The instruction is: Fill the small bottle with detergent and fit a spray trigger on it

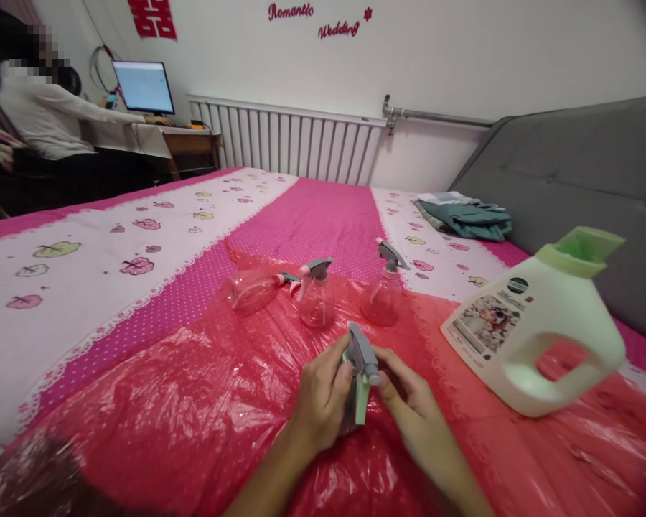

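Between my hands stands a spray bottle (362, 352) with a grey head and a pale green trigger. My left hand (323, 395) is wrapped round its neck and upper body. On the other side, my right hand (409, 395) has thumb and fingers closed on the grey nozzle end. My palms hide much of the bottle's body. Just beyond are a clear spray bottle with a pink trigger (316, 301), standing, and another upright clear one (383, 294) to its right. A third clear spray bottle (250, 289) lies on its side at the left.
A large pale green detergent jug (543, 323) stands at the right. Red plastic sheeting (194, 388) covers the near part of the bed (328, 208). Folded clothes (463, 215) lie near the grey headboard (581, 158). A person (59, 115) sits at a desk with a monitor (143, 86).
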Demonstrator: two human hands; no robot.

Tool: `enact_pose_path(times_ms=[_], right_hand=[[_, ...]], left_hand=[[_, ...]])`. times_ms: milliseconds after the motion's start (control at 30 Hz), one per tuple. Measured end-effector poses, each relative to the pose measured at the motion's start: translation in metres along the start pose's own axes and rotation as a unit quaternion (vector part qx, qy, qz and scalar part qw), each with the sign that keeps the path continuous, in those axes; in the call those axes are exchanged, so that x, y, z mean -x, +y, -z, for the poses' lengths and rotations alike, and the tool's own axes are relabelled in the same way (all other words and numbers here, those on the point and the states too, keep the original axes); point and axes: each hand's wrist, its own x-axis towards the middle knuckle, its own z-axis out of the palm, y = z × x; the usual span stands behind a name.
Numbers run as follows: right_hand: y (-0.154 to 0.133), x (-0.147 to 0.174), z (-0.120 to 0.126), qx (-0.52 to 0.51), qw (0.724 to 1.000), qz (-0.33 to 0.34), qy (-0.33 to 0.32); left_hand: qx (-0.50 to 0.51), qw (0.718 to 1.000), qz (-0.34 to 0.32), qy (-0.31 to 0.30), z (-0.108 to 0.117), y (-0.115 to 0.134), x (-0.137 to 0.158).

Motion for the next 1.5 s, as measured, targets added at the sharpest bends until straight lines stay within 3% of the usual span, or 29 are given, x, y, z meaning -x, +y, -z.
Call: enact_pose_path(times_ms=[133, 300, 400, 600, 800, 1067, 1300, 1500], right_hand=[[0.001, -0.004, -0.02, 0.025, 0.997, 0.065, 0.033], [0.006, -0.004, -0.038, -0.081, 0.995, -0.001, 0.057], [0.005, -0.003, -0.045, -0.13, 0.989, -0.004, 0.076], [0.0, -0.007, -0.052, -0.038, 0.988, 0.048, 0.142], [-0.002, -0.012, -0.055, 0.006, 0.983, 0.06, 0.175], [0.003, 0.001, -0.034, -0.002, 0.995, 0.073, 0.067], [0.005, -0.005, -0.05, 0.032, 0.981, 0.07, 0.179], [0.013, -0.006, -0.055, 0.041, 0.975, 0.094, 0.197]], left_hand=[[0.019, 1.0, 0.021, 0.004, -0.002, 0.0, 0.002], [0.06, 0.997, 0.032, 0.019, -0.005, -0.001, 0.003], [0.074, 0.997, 0.025, 0.019, -0.005, -0.005, 0.005], [0.133, 0.99, 0.027, 0.048, -0.007, -0.013, 0.009], [0.108, 0.992, 0.019, 0.064, -0.005, -0.01, 0.005], [0.09, 0.993, 0.024, 0.077, -0.006, -0.012, 0.008], [0.046, 0.995, 0.04, 0.082, -0.006, -0.015, 0.01], [0.068, 0.994, 0.04, 0.07, -0.006, -0.014, 0.008]])
